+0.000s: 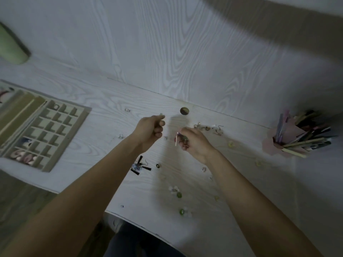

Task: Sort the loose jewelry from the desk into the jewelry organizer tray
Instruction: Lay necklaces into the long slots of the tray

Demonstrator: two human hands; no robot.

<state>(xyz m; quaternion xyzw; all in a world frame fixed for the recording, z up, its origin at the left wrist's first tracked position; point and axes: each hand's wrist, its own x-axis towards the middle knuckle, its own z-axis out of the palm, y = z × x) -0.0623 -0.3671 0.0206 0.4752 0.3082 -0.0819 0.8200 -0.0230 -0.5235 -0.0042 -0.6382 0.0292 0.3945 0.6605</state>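
- Most jewelry (207, 128) lies loose around my hands, so lots is left.
- My right hand (194, 143) pinches a few pieces; my left hand (151, 129) pinches something tiny (too blurry).
- The tray (61, 141), far left of both, holds only some.

Both my bare forearms reached forward over the bench, converging toward the middle. My left hand (151, 129) hung with fingers curled in, thumb and forefinger pinched together at the top — what they pinched was too small to tell. My right hand (193, 140) was curled too, its grip closed round small pieces.
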